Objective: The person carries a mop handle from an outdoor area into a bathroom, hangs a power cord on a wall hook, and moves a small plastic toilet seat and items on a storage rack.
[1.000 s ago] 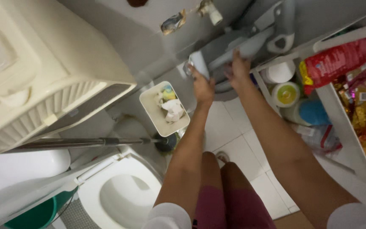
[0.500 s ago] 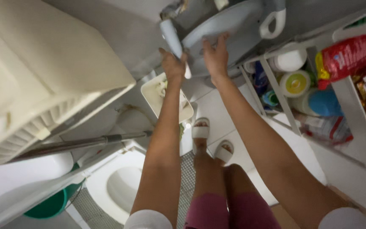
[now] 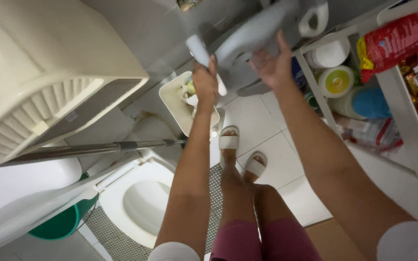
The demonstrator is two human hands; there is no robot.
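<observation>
- The left hand (image 3: 205,79) is closing in a fist around a pale grey tube (image 3: 198,49), a smooth rounded handle that is sticking up above the knuckles.
- The right hand (image 3: 273,65) is spreading open, fingers splayed, with its fingertips pressing on the underside of a grey seat (image 3: 255,29); it is gripping nothing.
- The seat is a smooth, matte plastic piece with a curved, dish-like shape, and it is sitting up against the grey wall (image 3: 146,29) between the two hands; motion blur is softening its edges.
- A white loop (image 3: 314,19) of glossy plastic is showing at the seat's upper right.
- A cream bin (image 3: 172,96), rectangular with rounded corners, is standing just below the left hand and holding crumpled white paper.
- A white shelf (image 3: 402,111) with thin straight bars is standing to the right, carrying round lidded tubs, a blue cap and crinkly red and gold packets.
- A glossy white toilet (image 3: 139,205), its bowl oval, is lying open below left, with a metal pole (image 3: 88,150) crossing above it.
- A ribbed cream cabinet (image 3: 39,92) is filling the upper left.
- A green bucket (image 3: 56,224) is peeking out beside the toilet.
- White sandals (image 3: 240,152) are standing on the tiled floor (image 3: 267,145) beside a meshed grey mat (image 3: 214,193).
</observation>
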